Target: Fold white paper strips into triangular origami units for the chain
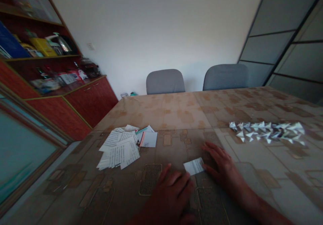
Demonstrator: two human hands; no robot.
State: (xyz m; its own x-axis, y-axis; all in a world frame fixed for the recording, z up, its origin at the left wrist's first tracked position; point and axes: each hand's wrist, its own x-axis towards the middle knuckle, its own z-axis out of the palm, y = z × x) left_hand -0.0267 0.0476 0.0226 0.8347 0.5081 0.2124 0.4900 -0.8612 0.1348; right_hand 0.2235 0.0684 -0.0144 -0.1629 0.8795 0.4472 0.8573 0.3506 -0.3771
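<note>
A small printed paper piece (194,166) lies on the patterned tablecloth between my hands. My left hand (171,193) rests at the near side of the table with its fingers apart, the fingertips close to the paper's left corner. At the paper's right edge is my right hand (219,164), its thumb at the edge and the other fingers spread beyond it. Further left lies a loose pile of printed paper pieces (122,149), with a few coloured cards at its right side. Folded pointed paper pieces (268,130) stand in rows on the right.
The table (176,108) reaches back toward two grey chairs, a left one (166,81) and a right one (225,76), by the wall. A red-brown cabinet (91,97) with shelves of household items stands at the left. Dark-framed panels (272,44) are at the right.
</note>
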